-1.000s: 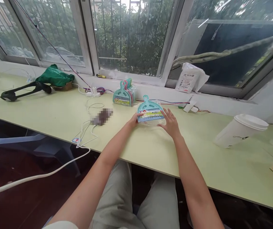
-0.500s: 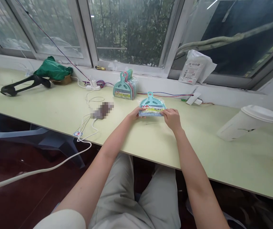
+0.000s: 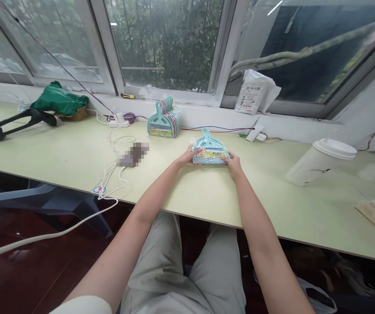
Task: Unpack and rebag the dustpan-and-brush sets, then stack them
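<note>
A turquoise mini dustpan and brush set (image 3: pixel 211 152) in clear plastic wrap is between my two hands, above the table's middle, its looped handle pointing away from me. My left hand (image 3: pixel 187 157) grips its left edge, the thumb lying over the front. On the other side my right hand (image 3: pixel 233 165) holds the lower right corner with the thumb in front. The fingers behind the set are mostly hidden. Farther back on the left, a row of similar wrapped dustpan sets (image 3: pixel 163 120) in turquoise, pink and green stands upright by the wall.
White cables and a pixelated item (image 3: pixel 133 155) lie to the left. A power strip (image 3: pixel 119 123), a green bag (image 3: pixel 56 99) and a black frame-like object (image 3: pixel 17 123) are behind. At right are a lidded paper cup (image 3: pixel 318 161) and a wrapped white pack (image 3: pixel 254 93) on the sill.
The view has turned slightly to the right. My right hand has moved from the set's upper right side down to its lower right corner; both hands still hold it.
</note>
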{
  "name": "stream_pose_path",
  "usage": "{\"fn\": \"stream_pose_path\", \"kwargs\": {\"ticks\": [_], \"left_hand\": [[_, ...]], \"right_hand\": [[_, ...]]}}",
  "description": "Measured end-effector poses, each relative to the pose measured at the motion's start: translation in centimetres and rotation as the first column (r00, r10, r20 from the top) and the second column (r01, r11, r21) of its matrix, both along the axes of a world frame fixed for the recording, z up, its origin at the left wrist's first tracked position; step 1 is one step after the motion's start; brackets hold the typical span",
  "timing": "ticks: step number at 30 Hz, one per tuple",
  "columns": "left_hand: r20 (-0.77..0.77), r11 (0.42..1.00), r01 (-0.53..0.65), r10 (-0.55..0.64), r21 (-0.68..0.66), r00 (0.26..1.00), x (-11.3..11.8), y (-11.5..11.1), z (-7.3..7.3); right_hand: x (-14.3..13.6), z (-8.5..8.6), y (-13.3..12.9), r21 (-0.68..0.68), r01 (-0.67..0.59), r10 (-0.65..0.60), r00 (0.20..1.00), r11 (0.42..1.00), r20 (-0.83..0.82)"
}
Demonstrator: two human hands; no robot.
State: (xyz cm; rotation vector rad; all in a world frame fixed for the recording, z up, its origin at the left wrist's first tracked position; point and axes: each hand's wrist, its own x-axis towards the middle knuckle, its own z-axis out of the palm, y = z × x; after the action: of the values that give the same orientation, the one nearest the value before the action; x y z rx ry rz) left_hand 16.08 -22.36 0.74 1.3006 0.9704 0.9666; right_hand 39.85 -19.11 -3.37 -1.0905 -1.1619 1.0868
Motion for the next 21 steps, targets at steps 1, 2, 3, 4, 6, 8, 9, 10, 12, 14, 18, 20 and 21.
{"fn": "stream_pose_path", "kwargs": {"ticks": [1, 2, 3, 4, 6, 8, 9, 10, 12, 14, 18, 20, 21], "left_hand": [[-0.007, 0.999, -0.002, 0.002, 0.032, 1.0, 0.2, -0.2, 0.1], [-0.019, 0.997, 0.006, -0.004, 0.081, 1.0, 0.5, -0.4, 0.3], [-0.039, 0.989, 0.021, -0.015, 0.149, 0.999, 0.7, -0.5, 0.4], [-0.063, 0.971, 0.038, -0.024, 0.235, 0.998, 1.0, -0.7, 0.5], [-0.111, 0.912, 0.044, 0.001, 0.408, 0.994, 1.5, -0.8, 0.7], [-0.145, 0.856, -0.013, 0.103, 0.517, 0.984, 1.9, -0.6, 0.7], [-0.159, 0.839, -0.061, 0.173, 0.54, 0.972, 1.9, -0.5, 0.7], [-0.172, 0.829, -0.119, 0.25, 0.546, 0.953, 1.9, -0.3, 0.6], [-0.189, 0.82, -0.224, 0.371, 0.527, 0.909, 1.2, 0.2, 0.5], [-0.198, 0.827, -0.28, 0.418, 0.488, 0.887, -0.1, 0.8, 0.2], [-0.292, 0.823, -0.339, 0.498, 0.456, 0.816, -3.9, 1.8, -0.2], [-0.346, 0.795, -0.414, 0.578, 0.444, 0.739, -5.9, 2.2, -0.5], [-0.356, 0.776, -0.464, 0.616, 0.426, 0.703, -6.8, 2.3, -0.7]], "right_hand": [[0.3, -0.1, 0.2, -0.034, 0.057, -0.059, 0.997, 0.998, -0.059], [0.5, -0.1, 0.3, -0.051, 0.12, -0.125, 0.986, 0.991, -0.106], [0.7, -0.1, 0.4, -0.058, 0.178, -0.184, 0.972, 0.982, -0.143], [0.8, -0.1, 0.4, -0.058, 0.221, -0.228, 0.958, 0.974, -0.174], [1.0, -0.1, 0.4, -0.056, 0.256, -0.262, 0.939, 0.965, -0.224], [0.9, 0.0, 0.2, -0.051, 0.25, -0.255, 0.937, 0.967, -0.239], [0.9, 0.1, 0.0, -0.042, 0.245, -0.248, 0.942, 0.969, -0.225], [0.8, 0.2, -0.2, -0.023, 0.244, -0.244, 0.95, 0.97, -0.195], [0.3, 0.4, -0.5, 0.053, 0.254, -0.248, 0.964, 0.966, -0.101], [-0.5, 0.7, -0.7, 0.155, 0.255, -0.264, 0.964, 0.954, 0.036], [-3.5, 1.0, -0.4, 0.27, 0.229, -0.302, 0.913, 0.935, 0.273], [-5.9, 1.0, 0.3, 0.277, 0.206, -0.291, 0.904, 0.938, 0.312], [-7.3, 0.9, 0.8, 0.28, 0.189, -0.28, 0.901, 0.941, 0.33]]}}
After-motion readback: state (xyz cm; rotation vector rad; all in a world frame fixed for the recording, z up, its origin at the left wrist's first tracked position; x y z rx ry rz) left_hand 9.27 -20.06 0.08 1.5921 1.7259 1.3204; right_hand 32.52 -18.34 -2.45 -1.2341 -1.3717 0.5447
